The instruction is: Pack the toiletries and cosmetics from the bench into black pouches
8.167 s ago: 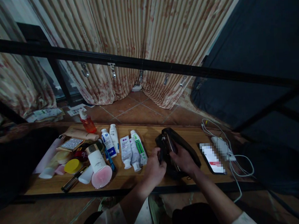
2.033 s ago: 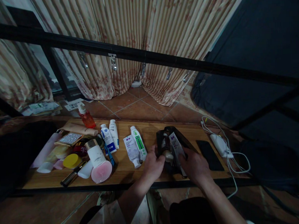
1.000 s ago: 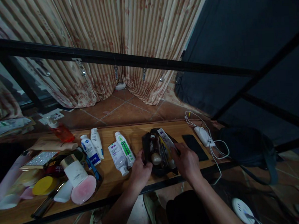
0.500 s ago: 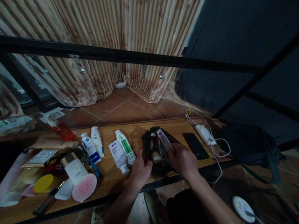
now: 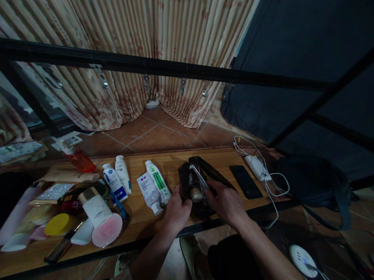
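Note:
A black pouch (image 5: 184, 177) lies open on the wooden bench. Inside it is a dark bottle with a pale cap (image 5: 196, 194). My left hand (image 5: 178, 209) is closed at the pouch's left edge, thumb against the near side. My right hand (image 5: 226, 202) reaches over the right side, its fingers closed on a slim white printed packet (image 5: 199, 176) that tilts over the bottle; its exact kind is unclear. Left of the pouch lie a white and green tube (image 5: 158, 181) and a clear-ended white tube (image 5: 148, 191).
A black phone (image 5: 245, 181) and a white power strip with cables (image 5: 257, 167) are to the right. Two tubes (image 5: 114, 181), a pink round container (image 5: 107, 231), a yellow lid (image 5: 59, 224) and a red pump bottle (image 5: 81, 160) crowd the left. A dark bag (image 5: 311, 179) sits far right.
The white packet in my right hand has turned, from its printed face showing to nearly edge-on, and its top has shifted left over the bottle. My left hand stays at the pouch's edge.

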`<state>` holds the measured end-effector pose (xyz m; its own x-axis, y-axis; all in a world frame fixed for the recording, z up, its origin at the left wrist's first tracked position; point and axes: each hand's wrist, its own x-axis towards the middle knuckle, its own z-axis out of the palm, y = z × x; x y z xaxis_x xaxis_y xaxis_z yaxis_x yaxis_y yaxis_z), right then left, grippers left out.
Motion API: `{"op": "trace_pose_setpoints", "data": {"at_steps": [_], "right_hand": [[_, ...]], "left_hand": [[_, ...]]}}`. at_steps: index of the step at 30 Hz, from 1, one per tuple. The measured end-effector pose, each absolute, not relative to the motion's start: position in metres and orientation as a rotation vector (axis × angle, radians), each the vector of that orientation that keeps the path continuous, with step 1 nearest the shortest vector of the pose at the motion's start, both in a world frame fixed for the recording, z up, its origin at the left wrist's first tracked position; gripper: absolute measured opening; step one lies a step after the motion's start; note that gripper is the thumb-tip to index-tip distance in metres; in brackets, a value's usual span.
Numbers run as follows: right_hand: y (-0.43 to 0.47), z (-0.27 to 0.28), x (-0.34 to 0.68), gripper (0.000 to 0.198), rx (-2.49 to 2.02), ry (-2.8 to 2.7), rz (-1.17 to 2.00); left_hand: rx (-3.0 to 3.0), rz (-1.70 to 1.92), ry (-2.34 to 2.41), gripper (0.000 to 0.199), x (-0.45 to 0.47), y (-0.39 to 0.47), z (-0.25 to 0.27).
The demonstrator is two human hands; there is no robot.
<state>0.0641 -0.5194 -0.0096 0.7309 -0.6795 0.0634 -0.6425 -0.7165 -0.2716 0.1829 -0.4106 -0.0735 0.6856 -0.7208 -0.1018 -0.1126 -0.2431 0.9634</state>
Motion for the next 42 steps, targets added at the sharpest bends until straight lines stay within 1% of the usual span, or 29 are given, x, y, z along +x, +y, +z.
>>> {"op": "trace_pose_setpoints", "data": {"at_steps": [5,12,20,27,31,34,39,42], "right_hand": [[-0.517,-0.015,0.062,0.029,-2.671,0.984,-0.266],[-0.521,-0.015,0.061,0.029,-2.669,0.958,-0.258],[-0.530,-0.010,0.058,0.024,-2.642,0.985,-0.285],[-0.529,-0.016,0.057,0.028,-2.673,1.009,-0.306],[-0.529,-0.015,0.059,0.027,-2.690,1.025,-0.291],[-0.530,-0.011,0.062,0.027,-2.739,1.042,-0.230],[-0.535,-0.008,0.068,0.031,-2.821,1.216,0.036],[-0.537,-0.011,0.072,0.031,-2.868,1.302,0.107]], "left_hand": [[1.737,-0.665,-0.662,0.051,0.183,-0.410,-0.075],[1.730,-0.664,-0.662,0.051,0.183,-0.411,-0.074],[1.727,-0.677,-0.692,0.053,0.182,-0.409,-0.071],[1.745,-0.707,-0.676,0.054,0.182,-0.409,-0.070],[1.752,-0.703,-0.676,0.055,0.182,-0.409,-0.070],[1.768,-0.705,-0.676,0.055,0.182,-0.409,-0.068],[1.714,-0.694,-0.657,0.054,0.179,-0.410,-0.066],[1.662,-0.695,-0.659,0.054,0.177,-0.410,-0.067]]}}
